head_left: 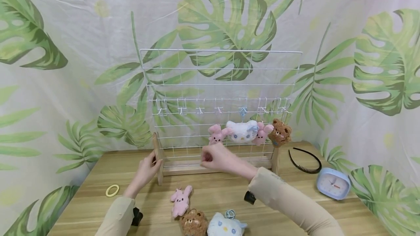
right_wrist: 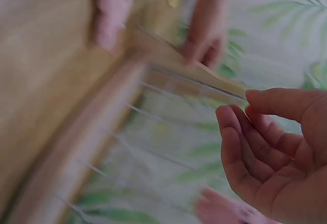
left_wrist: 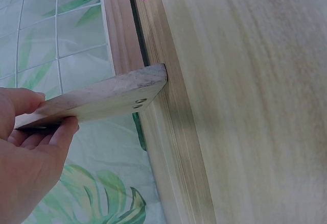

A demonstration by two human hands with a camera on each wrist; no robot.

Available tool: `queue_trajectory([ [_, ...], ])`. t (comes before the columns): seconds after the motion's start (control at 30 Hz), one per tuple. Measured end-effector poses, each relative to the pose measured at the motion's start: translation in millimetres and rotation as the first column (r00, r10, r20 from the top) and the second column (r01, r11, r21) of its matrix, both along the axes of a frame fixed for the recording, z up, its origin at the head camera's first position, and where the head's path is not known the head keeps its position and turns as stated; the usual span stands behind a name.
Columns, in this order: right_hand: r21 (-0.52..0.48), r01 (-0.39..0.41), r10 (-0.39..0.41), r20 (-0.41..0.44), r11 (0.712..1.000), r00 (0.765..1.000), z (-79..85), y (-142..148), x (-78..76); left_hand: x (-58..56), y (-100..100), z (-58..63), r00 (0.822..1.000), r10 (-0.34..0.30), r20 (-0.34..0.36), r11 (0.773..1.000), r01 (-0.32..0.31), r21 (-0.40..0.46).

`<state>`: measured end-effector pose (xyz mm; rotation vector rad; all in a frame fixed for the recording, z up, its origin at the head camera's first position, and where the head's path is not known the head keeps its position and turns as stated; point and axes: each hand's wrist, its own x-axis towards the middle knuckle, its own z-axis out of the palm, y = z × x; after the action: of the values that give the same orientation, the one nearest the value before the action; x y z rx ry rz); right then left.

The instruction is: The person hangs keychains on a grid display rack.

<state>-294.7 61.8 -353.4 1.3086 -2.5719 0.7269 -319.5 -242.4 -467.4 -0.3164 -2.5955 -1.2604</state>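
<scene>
A white wire-grid rack [head_left: 183,130] stands in a wooden base. My left hand [head_left: 148,168] grips the rack's left wooden post [left_wrist: 102,94], thumb on one face and fingers on the other. My right hand [head_left: 216,157] is loosely curled in front of the grid, with nothing between thumb and fingers in the right wrist view. Just above it hangs a pink bunny plush [head_left: 216,133]. To the right along the hook row hang a white cat plush [head_left: 242,132], a second pink bunny [head_left: 261,137] and a brown bear [head_left: 280,133]. Hooks on the left hold no plush.
Near the table's front lie a pink bunny plush [head_left: 180,202], a brown bear plush [head_left: 193,223] and a white cat plush [head_left: 225,225]. A yellow ring [head_left: 112,191] lies at left. On the right are a black headband [head_left: 308,170] and a blue clock [head_left: 333,184].
</scene>
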Motion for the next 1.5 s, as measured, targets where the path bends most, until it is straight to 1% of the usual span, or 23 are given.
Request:
queue_trajectory([
  [0.13,0.050,0.014,-0.020,0.133,0.999,0.991,-42.5,-24,-10.7,-1.2,0,-1.6,1.000,-0.005,-0.010,1.000,0.005,0.004],
  [0.2,0.079,0.037,-0.051,0.177,0.996,0.983,-62.5,-35,-18.0,-1.8,0,-2.6,1.000,-0.008,-0.014,1.000,0.008,0.007],
  [0.27,0.102,0.054,-0.075,0.216,0.993,0.973,-78.9,-44,-24.3,-1.6,1,-3.1,1.000,-0.012,-0.022,1.000,0.012,0.008],
  [0.37,0.136,0.074,-0.102,0.216,0.988,0.971,-94.9,-56,-31.7,-1.7,2,-3.2,0.999,-0.014,-0.030,1.000,0.015,0.017],
  [0.5,0.152,0.108,-0.139,0.208,0.983,0.968,-107.3,-70,-41.7,-2.3,4,-1.7,0.999,-0.010,-0.035,1.000,0.011,0.023],
  [0.6,0.166,0.141,-0.179,0.235,0.976,0.955,-116.7,-77,-48.3,-2.0,7,-0.8,0.999,-0.016,-0.033,1.000,0.017,0.024],
  [0.73,0.183,0.165,-0.210,0.266,0.969,0.941,-122.4,-84,-47.9,-2.1,9,-1.8,0.999,-0.024,-0.024,0.999,0.024,0.032],
  [0.83,0.187,0.174,-0.217,0.243,0.967,0.945,-123.1,-88,-44.9,-2.9,9,-3.3,1.000,-0.024,-0.020,0.999,0.025,0.040],
  [0.93,0.204,0.194,-0.232,0.179,0.960,0.956,-124.0,-92,-42.8,-3.0,8,-3.8,1.000,-0.017,-0.024,0.999,0.018,0.050],
  [1.03,0.228,0.214,-0.252,0.151,0.950,0.956,-125.2,-96,-41.8,-3.1,7,-3.7,0.999,-0.008,-0.036,0.999,0.009,0.047],
  [1.2,0.262,0.225,-0.273,0.165,0.939,0.948,-125.6,-102,-40.4,-3.8,5,-3.8,0.999,-0.002,-0.044,0.999,0.004,0.040],
  [1.33,0.268,0.210,-0.267,0.197,0.940,0.943,-123.6,-105,-38.9,-3.0,2,-3.8,1.000,0.006,-0.015,0.999,-0.006,0.050],
  [1.4,0.268,0.197,-0.261,0.228,0.943,0.938,-121.9,-105,-38.6,-2.7,0,-3.8,1.000,0.003,0.015,0.997,-0.004,0.081],
  [1.5,0.279,0.180,-0.247,0.224,0.943,0.943,-118.4,-104,-39.0,-3.2,-5,-4.5,0.998,-0.007,0.056,0.989,-0.001,0.150],
])
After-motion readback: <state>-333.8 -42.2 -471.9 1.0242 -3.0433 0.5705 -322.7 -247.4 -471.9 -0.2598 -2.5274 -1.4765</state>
